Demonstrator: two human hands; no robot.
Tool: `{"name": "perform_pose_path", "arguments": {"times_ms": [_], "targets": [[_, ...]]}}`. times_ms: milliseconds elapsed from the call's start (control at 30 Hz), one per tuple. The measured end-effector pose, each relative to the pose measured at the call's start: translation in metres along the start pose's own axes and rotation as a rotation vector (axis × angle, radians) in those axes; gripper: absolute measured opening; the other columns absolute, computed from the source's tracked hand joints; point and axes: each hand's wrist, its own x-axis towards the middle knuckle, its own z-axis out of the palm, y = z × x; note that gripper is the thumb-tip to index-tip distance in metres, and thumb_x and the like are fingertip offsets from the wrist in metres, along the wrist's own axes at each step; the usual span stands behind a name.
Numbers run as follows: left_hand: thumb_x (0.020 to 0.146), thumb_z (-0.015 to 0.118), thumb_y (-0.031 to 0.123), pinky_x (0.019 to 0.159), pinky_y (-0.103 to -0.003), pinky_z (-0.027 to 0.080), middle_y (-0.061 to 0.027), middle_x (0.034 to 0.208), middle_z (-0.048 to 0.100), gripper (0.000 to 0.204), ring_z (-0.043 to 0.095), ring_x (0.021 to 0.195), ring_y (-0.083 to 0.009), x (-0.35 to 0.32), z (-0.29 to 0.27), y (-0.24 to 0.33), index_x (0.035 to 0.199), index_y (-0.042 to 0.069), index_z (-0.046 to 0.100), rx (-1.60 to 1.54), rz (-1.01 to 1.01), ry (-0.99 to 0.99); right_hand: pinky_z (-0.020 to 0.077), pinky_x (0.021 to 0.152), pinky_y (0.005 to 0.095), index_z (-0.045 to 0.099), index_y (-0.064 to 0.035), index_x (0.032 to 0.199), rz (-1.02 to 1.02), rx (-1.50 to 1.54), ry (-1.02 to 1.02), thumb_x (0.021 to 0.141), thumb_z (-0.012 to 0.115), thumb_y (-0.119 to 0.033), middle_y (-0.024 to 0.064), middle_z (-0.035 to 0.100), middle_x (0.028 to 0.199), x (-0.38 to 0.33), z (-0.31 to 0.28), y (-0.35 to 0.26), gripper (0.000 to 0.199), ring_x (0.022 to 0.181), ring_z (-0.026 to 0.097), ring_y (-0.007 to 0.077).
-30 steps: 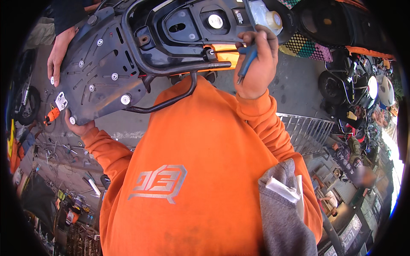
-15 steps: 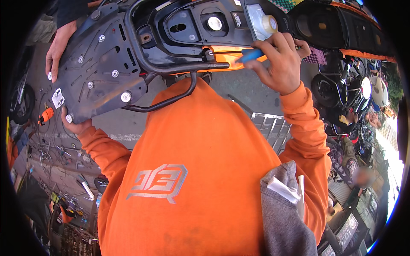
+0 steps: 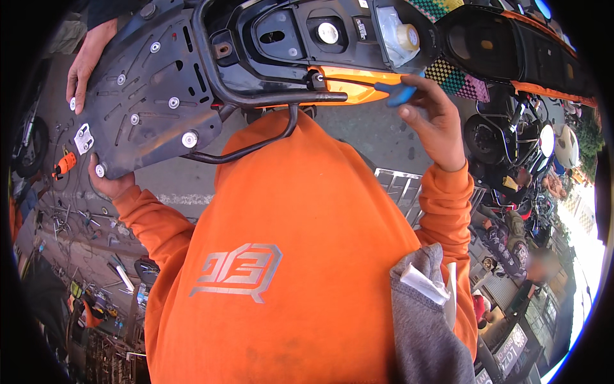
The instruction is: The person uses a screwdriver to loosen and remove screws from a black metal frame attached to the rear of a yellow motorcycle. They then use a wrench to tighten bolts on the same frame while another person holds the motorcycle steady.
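Note:
A black metal rear rack plate (image 3: 144,109), dotted with silver bolts, lies over the tail of a motorcycle. My left hand (image 3: 114,182) grips its near left corner, thumb at the edge and fingers partly hidden underneath. My right hand (image 3: 438,118) has its fingers closed around the blue handle of what looks like a T-handle wrench (image 3: 401,93). The tool's long dark shaft runs left to a bolt (image 3: 318,78) beside the orange side panel (image 3: 358,93). Black rack tubing (image 3: 281,99) passes just below that bolt. Another person's hand (image 3: 86,64) rests at the plate's far left edge.
A clear plastic bag with a yellowish cap (image 3: 407,37) sits in the tail opening. The raised black seat (image 3: 483,41) is at far right. Scattered tools (image 3: 89,221) cover the ground at left; a metal ramp (image 3: 400,185) and parked motorcycles (image 3: 489,137) are at right.
My right hand has shifted right and slightly down, and the blue handle has turned and moved right. The wrench's tip stays at the bolt. My left hand keeps its hold on the plate.

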Motion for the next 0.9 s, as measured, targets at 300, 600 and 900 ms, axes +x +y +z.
{"name": "perform_pose_path", "arguments": {"times_ms": [300, 600, 900], "targets": [[0.096, 0.055, 0.032, 0.108, -0.047, 0.044, -0.0132, 0.134, 0.063, 0.051, 0.060, 0.122, -0.0307, 0.009, -0.009, 0.000, 0.135, 0.000, 0.056, -0.007, -0.020, -0.076, 0.0512, 0.066, 0.0402, 0.062, -0.0046, 0.108, -0.360, -1.020, 0.079, 0.090, 0.073, -0.037, 0.0128, 0.065, 0.083, 0.018, 0.005, -0.026, 0.039, 0.068, 0.061, 0.0336], [0.097, 0.054, 0.032, 0.104, -0.044, 0.047, -0.0120, 0.132, 0.063, 0.048, 0.061, 0.120, -0.0277, 0.014, -0.015, -0.004, 0.133, 0.000, 0.057, -0.032, -0.015, -0.091, 0.0484, 0.051, 0.0236, 0.055, 0.0013, 0.132, 0.292, 0.333, 0.110, 0.104, 0.059, -0.024, 0.0059, 0.065, 0.077, 0.032, 0.025, -0.019, 0.038, 0.056, 0.062, 0.0112], [0.097, 0.054, 0.031, 0.102, -0.043, 0.049, -0.0107, 0.128, 0.064, 0.045, 0.062, 0.117, -0.0267, 0.024, -0.026, -0.004, 0.131, 0.002, 0.058, -0.048, -0.041, -0.196, 0.0431, 0.080, 0.0362, 0.069, -0.0041, 0.111, -0.392, -0.729, 0.112, 0.088, 0.077, -0.039, 0.0076, 0.066, 0.094, 0.018, 0.008, -0.013, 0.042, 0.079, 0.062, 0.0204]]}}
